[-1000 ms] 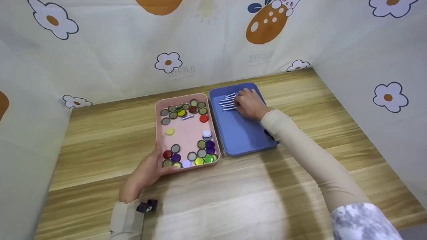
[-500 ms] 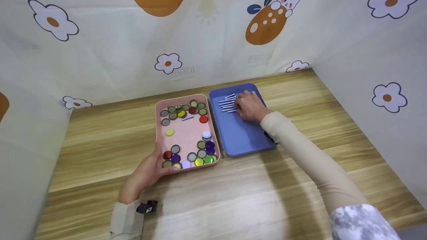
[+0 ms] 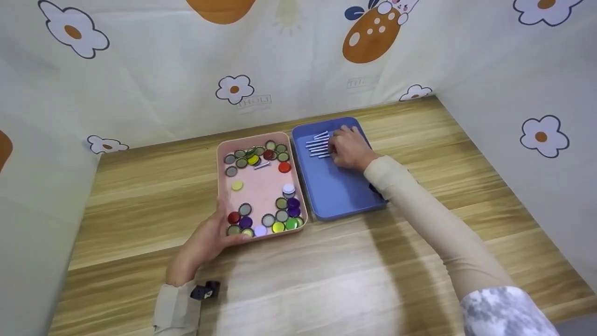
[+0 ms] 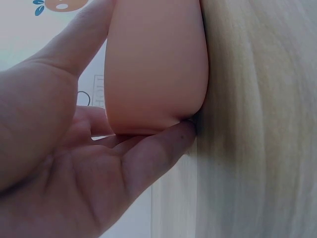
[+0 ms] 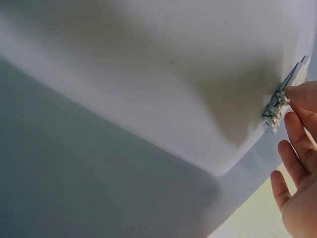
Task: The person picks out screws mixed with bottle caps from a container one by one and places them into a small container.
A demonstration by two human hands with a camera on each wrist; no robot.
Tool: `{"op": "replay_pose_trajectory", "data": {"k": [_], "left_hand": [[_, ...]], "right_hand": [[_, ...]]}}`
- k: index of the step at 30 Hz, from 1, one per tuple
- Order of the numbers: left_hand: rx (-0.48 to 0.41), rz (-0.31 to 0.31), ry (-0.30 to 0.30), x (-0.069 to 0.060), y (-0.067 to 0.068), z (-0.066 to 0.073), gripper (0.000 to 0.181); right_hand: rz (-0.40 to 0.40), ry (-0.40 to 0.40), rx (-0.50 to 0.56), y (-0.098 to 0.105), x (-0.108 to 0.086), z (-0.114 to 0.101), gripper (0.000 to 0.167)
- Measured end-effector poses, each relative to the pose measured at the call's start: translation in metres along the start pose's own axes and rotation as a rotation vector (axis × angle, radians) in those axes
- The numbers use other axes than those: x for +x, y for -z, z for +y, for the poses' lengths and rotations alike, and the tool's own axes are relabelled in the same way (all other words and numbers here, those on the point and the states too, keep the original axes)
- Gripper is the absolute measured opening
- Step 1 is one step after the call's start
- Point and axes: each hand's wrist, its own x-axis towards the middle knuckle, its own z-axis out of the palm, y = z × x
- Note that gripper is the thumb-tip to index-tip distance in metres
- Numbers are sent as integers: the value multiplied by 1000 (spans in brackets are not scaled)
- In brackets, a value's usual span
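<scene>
My left hand grips the near left corner of a pink tray; its thumb lies along the near wall. In the left wrist view, fingers wrap around the outside of that tray. Several silver screws lie side by side in the far part of a blue tray. Over their right ends is my right hand, hiding part of them. The right wrist view shows the thumb and index finger of this hand pinching a screw at the bunched screw heads.
Many bottle caps of mixed colours line the ends of the pink tray, and a few more screws lie among them. The trays stand side by side on a wooden table. A patterned cloth rises behind and beside it.
The nearest screw in the blue tray has shifted slightly toward the near side. Both hands stay almost where they were.
</scene>
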Motion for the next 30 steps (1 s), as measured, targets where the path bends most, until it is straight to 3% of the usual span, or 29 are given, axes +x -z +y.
{"op": "replay_pose_trajectory", "data": {"k": [9,30], "left_hand": [[51,-16,10,-3,2,1,125],[36,-8,23,0,1,0,123]], "right_hand": [[27,26,-4,0,2,-4,10],[34,66,26,9,17,-25,19]]}}
